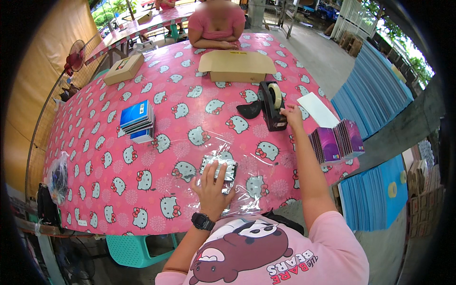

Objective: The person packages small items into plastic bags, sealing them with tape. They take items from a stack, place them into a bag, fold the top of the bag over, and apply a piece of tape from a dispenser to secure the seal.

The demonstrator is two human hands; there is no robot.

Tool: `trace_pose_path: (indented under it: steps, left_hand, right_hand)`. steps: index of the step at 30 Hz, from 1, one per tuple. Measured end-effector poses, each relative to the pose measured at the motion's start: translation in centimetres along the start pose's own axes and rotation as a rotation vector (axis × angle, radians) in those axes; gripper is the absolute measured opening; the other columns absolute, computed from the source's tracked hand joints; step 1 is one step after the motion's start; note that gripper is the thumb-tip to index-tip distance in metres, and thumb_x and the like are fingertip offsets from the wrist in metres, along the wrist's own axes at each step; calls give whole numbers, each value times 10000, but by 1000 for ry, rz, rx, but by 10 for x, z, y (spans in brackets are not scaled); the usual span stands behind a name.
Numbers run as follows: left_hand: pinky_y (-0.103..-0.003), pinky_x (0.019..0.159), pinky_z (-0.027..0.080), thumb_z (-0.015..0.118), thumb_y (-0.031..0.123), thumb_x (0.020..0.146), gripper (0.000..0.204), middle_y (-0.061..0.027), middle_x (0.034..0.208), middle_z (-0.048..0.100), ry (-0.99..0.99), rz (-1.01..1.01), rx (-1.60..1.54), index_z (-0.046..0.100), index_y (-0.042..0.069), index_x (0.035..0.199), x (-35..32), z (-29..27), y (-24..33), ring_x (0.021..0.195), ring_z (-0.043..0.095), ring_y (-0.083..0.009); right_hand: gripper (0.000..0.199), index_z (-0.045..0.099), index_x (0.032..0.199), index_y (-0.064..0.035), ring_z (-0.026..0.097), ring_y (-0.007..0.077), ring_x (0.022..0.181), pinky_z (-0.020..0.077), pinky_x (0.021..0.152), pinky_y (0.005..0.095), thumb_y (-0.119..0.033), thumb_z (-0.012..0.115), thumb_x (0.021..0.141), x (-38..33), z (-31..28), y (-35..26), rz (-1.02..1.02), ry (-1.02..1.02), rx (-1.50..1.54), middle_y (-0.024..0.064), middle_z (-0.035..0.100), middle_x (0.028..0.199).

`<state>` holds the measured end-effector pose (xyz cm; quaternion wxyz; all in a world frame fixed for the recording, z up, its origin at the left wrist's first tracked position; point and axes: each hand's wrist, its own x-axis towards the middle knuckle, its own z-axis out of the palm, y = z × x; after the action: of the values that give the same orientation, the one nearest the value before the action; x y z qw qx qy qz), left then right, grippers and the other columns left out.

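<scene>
two hands are on the job over the pink worktop [102, 194]: the left hand [212, 187] near the front edge, the right hand [293, 115] out toward the right edge. the tape dispenser [275, 118] lies just left of the right fingers, which are much nearer to it than the left; its long axis runs roughly from the far edge to the near one, leaning slightly. those right fingers are bunched close at its side, below the tape roll [277, 97]; whether they pinch a tape end, i cannot tell. the left fingers are moderately spread, laid flat on a small bundle [231, 169] over clear plastic [251, 202], mid-width by the near edge. purple notebooks [326, 145] stand by the right edge.
</scene>
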<state>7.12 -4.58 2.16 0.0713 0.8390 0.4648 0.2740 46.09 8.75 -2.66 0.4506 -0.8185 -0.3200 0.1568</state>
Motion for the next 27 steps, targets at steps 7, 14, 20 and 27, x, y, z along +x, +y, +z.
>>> trace_pose_path:
  steps: [7, 14, 20, 27]
  left_hand:
    - [-550, 1001, 162, 747, 320, 606, 818, -59, 1383, 385, -6, -25, -6, 426, 199, 1348, -1, -2, -1, 1292, 326, -248]
    - [-593, 996, 153, 770, 310, 606, 832, -41, 1414, 354, -17, -57, -24, 411, 217, 1350, -3, -2, -2, 1309, 309, -210]
    - [-657, 1002, 129, 783, 278, 574, 853, -128, 1463, 260, -60, -137, -28, 421, 289, 1347, -2, -11, -1, 1364, 163, -386]
    - [-673, 995, 142, 809, 279, 535, 913, -149, 1483, 209, -79, -106, -42, 408, 304, 1355, 7, -18, -5, 1363, 139, -411]
  right_hand:
    - [315, 524, 1056, -4, 582, 105, 645, 449, 545, 233, -18, 664, 775, -56, -3, 36, -304, 49, 550, 39, 601, 748]
    - [283, 507, 1073, -65, 533, 85, 644, 430, 560, 208, -26, 632, 821, -112, 42, -39, 247, -858, 988, -2, 575, 773]
    - [346, 489, 1086, -5, 520, 72, 680, 408, 582, 232, -79, 671, 801, -169, 44, -177, -514, -1672, 411, 10, 555, 751]
    - [597, 436, 1147, 22, 518, 110, 623, 388, 554, 261, -145, 781, 690, -154, 92, -172, -790, -1502, -331, 52, 545, 676]
